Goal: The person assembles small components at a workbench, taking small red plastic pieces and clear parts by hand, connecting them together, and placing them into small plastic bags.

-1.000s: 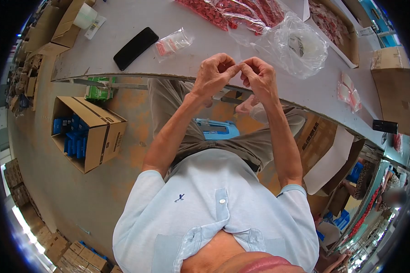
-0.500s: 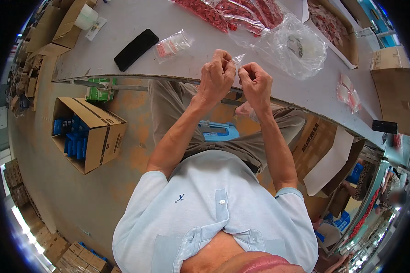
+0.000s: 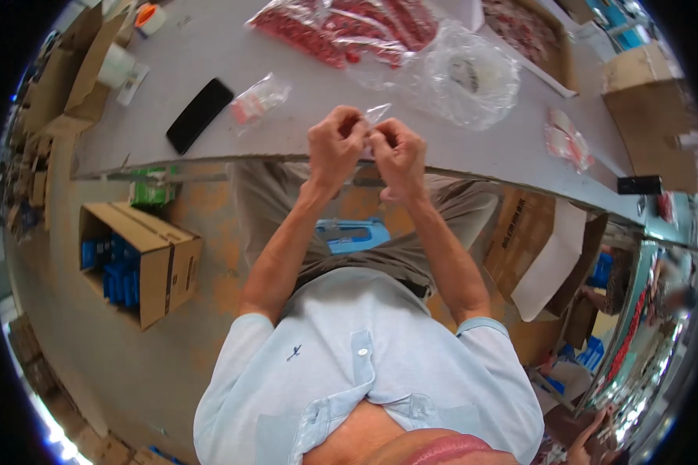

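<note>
Close together over the table's front edge, my left hand [image 3: 336, 147] and my right hand [image 3: 398, 155] both have their fingers pinched. A small clear plastic bag [image 3: 378, 113] sticks up between the fingertips, held by my left hand. What my right fingers grip, if anything, is hidden. Behind the hands lies a large clear bag of red pieces [image 3: 341, 35], beside a crumpled clear bag around a white roll [image 3: 464, 76]. Left of my hands rests a small clear packet with red and white contents [image 3: 260, 98].
A black phone [image 3: 200, 115] lies on the grey table [image 3: 163, 147]. Cardboard boxes stand at both table ends [image 3: 650, 108]. An open carton [image 3: 174, 267] with blue packs stands on the floor at left. Another packet [image 3: 566, 141] lies at right. People are partly visible at lower right.
The view has shifted, so table items appear further left. My hands parted, and a clear bag came into sight between them; now they are close together again.
</note>
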The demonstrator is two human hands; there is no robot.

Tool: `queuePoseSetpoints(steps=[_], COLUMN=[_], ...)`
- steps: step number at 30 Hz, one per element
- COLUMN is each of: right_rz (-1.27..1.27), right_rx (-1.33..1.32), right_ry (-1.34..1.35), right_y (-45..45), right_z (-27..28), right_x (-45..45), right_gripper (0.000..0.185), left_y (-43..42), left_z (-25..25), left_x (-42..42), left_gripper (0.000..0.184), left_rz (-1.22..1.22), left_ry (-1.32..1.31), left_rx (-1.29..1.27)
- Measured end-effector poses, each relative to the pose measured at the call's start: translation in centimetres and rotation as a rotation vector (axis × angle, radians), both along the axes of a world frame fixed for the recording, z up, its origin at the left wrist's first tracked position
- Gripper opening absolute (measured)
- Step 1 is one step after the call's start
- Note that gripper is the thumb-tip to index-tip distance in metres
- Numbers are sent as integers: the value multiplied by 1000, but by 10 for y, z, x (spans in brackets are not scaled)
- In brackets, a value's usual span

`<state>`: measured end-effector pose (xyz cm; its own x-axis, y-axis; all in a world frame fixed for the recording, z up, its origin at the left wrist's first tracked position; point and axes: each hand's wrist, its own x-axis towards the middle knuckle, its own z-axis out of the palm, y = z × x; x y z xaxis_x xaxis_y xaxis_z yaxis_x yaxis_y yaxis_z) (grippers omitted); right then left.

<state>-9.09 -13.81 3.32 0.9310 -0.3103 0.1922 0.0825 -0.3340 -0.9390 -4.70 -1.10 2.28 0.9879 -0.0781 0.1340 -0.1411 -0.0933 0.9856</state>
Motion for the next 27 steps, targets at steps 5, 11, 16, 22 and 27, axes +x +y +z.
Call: queuePoseSetpoints(steps=[5, 11, 16, 22, 27], right_rz=[99, -160, 63, 281, 294], right_rx=[-3, -442, -862, -937, -961], right_ry=[-2, -139, 94, 425, 456], right_y=[-34, -163, -222, -199, -193], right_z=[12, 45, 38, 45, 43], right_x=[-6, 42, 101, 142, 148], right_gripper=[11, 13, 24, 49, 52], left_y=[6, 0, -6, -4, -4], left_z=[-2, -2, -10, -8, -8], left_x=[6, 23, 30, 29, 30], left_gripper=[9, 7, 5, 5, 5], left_rz=[-22, -85, -59, -52, -57], left_ry=[-58, -168, -115, -109, -86], left_rx=[138, 115, 26, 46, 60])
